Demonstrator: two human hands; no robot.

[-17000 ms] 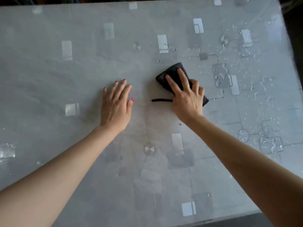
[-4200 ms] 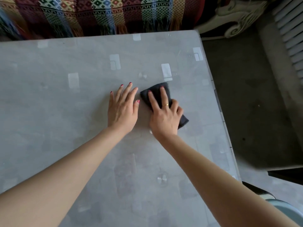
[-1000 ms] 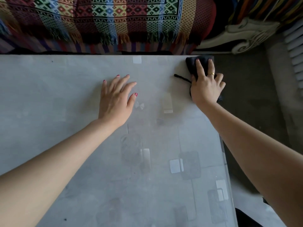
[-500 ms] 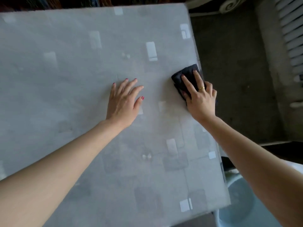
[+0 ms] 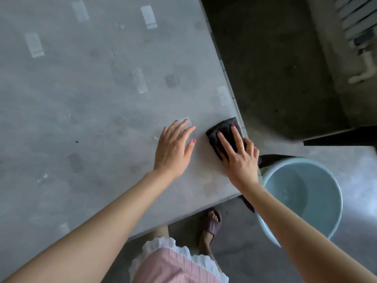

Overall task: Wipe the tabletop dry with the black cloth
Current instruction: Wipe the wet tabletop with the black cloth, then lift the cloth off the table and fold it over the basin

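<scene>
Grey tabletop (image 5: 85,111), pale bucket (image 5: 302,193) beside it

One grey tabletop (image 5: 81,119), one folded black cloth (image 5: 223,129), two bare hands, one pale blue round plastic bucket (image 5: 330,203), one dark purple slipper (image 5: 211,225).

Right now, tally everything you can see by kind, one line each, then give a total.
Hands: 2, the left hand flat on the tabletop, the right hand pressing the black cloth
Black cloths: 1
Tables: 1
Buckets: 1, the pale blue bucket on the floor
Sandals: 1, the sandal
Total: 6
</scene>
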